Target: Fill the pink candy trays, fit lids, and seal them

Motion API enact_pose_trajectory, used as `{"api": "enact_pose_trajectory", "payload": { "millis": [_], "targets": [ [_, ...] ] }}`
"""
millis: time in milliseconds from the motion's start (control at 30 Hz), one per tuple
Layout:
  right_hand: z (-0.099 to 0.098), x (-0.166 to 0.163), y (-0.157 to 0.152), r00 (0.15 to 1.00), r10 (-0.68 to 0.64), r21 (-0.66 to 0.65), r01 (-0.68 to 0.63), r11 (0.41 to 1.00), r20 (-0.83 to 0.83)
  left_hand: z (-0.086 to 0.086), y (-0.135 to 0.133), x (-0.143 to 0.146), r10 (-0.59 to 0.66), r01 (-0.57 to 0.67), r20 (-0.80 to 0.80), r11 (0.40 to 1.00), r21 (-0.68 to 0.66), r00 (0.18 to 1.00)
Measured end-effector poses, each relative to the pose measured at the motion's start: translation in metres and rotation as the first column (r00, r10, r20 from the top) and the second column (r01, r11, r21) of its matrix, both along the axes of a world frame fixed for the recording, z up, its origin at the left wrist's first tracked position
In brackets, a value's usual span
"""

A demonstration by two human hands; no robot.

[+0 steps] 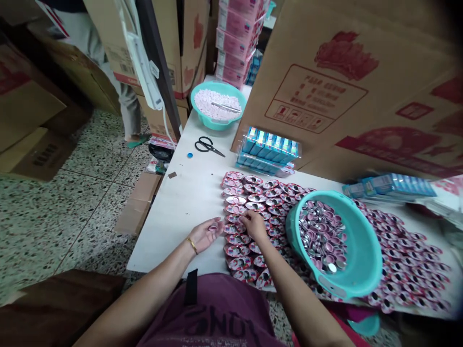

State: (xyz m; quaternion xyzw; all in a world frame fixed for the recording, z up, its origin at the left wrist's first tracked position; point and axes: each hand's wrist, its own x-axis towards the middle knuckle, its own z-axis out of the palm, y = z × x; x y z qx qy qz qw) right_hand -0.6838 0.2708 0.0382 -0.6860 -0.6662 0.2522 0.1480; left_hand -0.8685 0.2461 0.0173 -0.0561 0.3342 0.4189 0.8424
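My left hand [207, 235] is palm up beside the rows, fingers curled, with small pink round caps [214, 228] lying in it. My right hand [254, 224] reaches over the left rows with thumb and fingertips pinched together at one of the printed boxes [238, 250]; whatever the fingertips hold is hidden. These small boxes have pointed oval tops, red edges and round openings. Some at the upper left show a pink disc in the opening, others a dark hole. Right of my right hand, a turquoise basin [365, 241] holds many silver-rimmed pink caps [320, 233].
Black scissors [210, 146] and a blue cap [190, 155] lie on the white table [170, 212]. Behind stand a basin of pale pieces [217, 103] with tweezers, blue boxes in a clear tray [267, 149] and a large carton [325, 86]. A person's leg [128, 108] shows at left.
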Motion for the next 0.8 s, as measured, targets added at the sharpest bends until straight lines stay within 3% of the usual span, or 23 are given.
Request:
{"api": "enact_pose_trajectory", "payload": {
  "millis": [100, 233, 367, 500, 600, 700, 800],
  "targets": [
    [0.0, 0.006, 0.016, 0.966, 0.019, -0.09, 0.004, 0.996, 0.258, -0.003, -0.001, -0.013, 0.025, -0.026, -0.046, 0.999, -0.023, 0.999],
    [-0.001, -0.012, 0.034, 0.861, 0.11, -0.246, 0.018, 0.969, 0.497, -0.002, 0.0, -0.022, 0.056, -0.057, -0.088, 0.998, -0.008, 0.994],
    [-0.001, -0.02, 0.05, 0.822, 0.164, -0.321, 0.023, 0.947, 0.545, 0.005, -0.001, -0.021, 0.041, -0.041, -0.055, 0.999, 0.001, 0.998],
    [0.005, -0.016, 0.046, 0.814, 0.169, -0.308, 0.012, 0.951, 0.555, 0.007, -0.004, -0.016, -0.012, 0.012, -0.007, 1.0, 0.029, 1.0],
    [0.012, -0.023, 0.021, 0.874, 0.17, -0.144, -0.116, 0.983, 0.455, 0.008, -0.007, -0.01, -0.053, 0.054, -0.025, 0.998, 0.031, 0.998],
    [0.013, -0.04, -0.011, 0.927, 0.321, 0.042, -0.335, 0.941, 0.195, 0.013, -0.012, 0.001, -0.074, 0.075, -0.017, 0.994, 0.077, 0.997],
    [0.009, -0.045, -0.03, 0.936, 0.351, 0.094, -0.347, 0.933, -0.032, 0.021, -0.018, 0.009, -0.142, 0.143, -0.017, 0.982, 0.121, 0.99]
  ]
}}
